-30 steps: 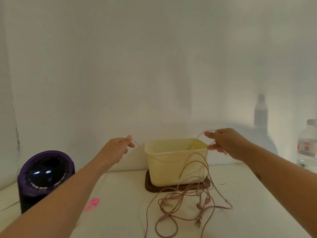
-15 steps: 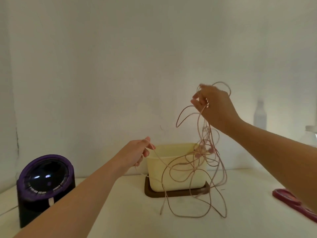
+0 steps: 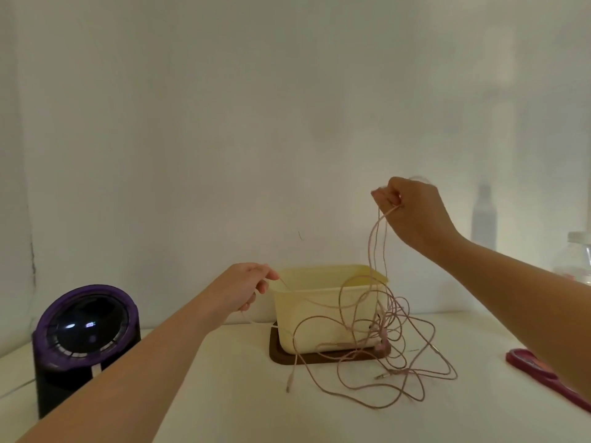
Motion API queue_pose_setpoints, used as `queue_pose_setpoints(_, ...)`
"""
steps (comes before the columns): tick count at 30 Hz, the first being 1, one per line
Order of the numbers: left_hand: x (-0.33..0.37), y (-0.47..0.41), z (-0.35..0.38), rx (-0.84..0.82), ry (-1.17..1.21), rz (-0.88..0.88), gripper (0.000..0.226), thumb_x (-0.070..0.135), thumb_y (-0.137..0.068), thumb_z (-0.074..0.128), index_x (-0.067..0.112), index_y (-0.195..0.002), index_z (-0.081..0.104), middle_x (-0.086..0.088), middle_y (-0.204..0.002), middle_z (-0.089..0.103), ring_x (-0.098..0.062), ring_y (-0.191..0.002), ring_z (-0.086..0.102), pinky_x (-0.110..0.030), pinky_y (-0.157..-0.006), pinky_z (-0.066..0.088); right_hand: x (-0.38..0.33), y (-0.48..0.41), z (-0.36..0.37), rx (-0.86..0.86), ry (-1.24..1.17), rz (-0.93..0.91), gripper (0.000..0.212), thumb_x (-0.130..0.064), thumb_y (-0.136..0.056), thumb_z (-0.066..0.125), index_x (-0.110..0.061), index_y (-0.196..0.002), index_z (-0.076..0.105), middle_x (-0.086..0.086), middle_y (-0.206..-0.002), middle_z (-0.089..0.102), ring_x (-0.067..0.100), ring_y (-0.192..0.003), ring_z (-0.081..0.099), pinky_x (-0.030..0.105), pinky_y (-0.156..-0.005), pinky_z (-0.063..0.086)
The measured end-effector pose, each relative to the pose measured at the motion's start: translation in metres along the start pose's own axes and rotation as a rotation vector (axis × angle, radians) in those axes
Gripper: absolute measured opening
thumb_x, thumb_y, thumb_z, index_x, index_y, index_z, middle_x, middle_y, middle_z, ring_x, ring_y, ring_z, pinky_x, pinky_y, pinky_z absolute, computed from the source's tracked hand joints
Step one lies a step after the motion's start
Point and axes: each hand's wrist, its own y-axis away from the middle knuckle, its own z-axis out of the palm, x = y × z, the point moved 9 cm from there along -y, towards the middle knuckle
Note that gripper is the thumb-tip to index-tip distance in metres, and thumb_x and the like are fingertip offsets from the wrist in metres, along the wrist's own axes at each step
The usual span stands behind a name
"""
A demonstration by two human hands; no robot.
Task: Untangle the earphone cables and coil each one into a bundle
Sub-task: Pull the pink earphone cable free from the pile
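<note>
A tangle of thin pink earphone cables (image 3: 380, 346) hangs in loops in front of a cream plastic tub (image 3: 319, 302), its lowest loops and a metal plug lying on the white table (image 3: 230, 394). My right hand (image 3: 412, 212) is raised above the tub's right side and grips several strands in curled fingers. My left hand (image 3: 246, 289) is lower, just left of the tub, and pinches one strand that runs across the tub's front to the tangle.
The tub stands on a dark brown tray (image 3: 281, 358). A purple and black round device (image 3: 83, 340) sits at the left. A dark pink flat object (image 3: 543, 372) lies at the right, and a clear bottle (image 3: 579, 260) stands by the wall.
My right hand rose from tub height, lifting the tangle off the table, then came down a little. The lower loops have settled back on the table. My left hand stayed beside the tub.
</note>
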Motion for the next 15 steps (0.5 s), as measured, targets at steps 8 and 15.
queue_pose_setpoints(8,0.003,0.003,0.005,-0.004,0.003,0.009,0.029,0.02,-0.099,0.038,0.012,-0.1,0.066,0.002,-0.071,0.049,-0.008,-0.048,0.033,-0.021,-0.05,0.03,0.028,0.014,0.014,-0.155,-0.061,0.248,0.04,-0.002,-0.087,0.056,-0.013,-0.056,0.035,0.009,-0.075,0.066,0.026,-0.094,0.068,0.017,-0.056,0.044)
queue_pose_setpoints(15,0.006,-0.003,0.001,0.071,0.033,0.04,0.03,0.022,-0.099,0.038,0.013,-0.095,0.066,0.004,-0.067,0.05,-0.008,-0.047,0.034,-0.02,-0.048,0.03,-0.014,0.019,-0.007,0.162,-0.063,-0.084,0.039,-0.002,-0.09,0.057,-0.016,-0.063,0.033,0.009,-0.138,0.049,0.016,-0.137,0.037,0.011,-0.092,0.03)
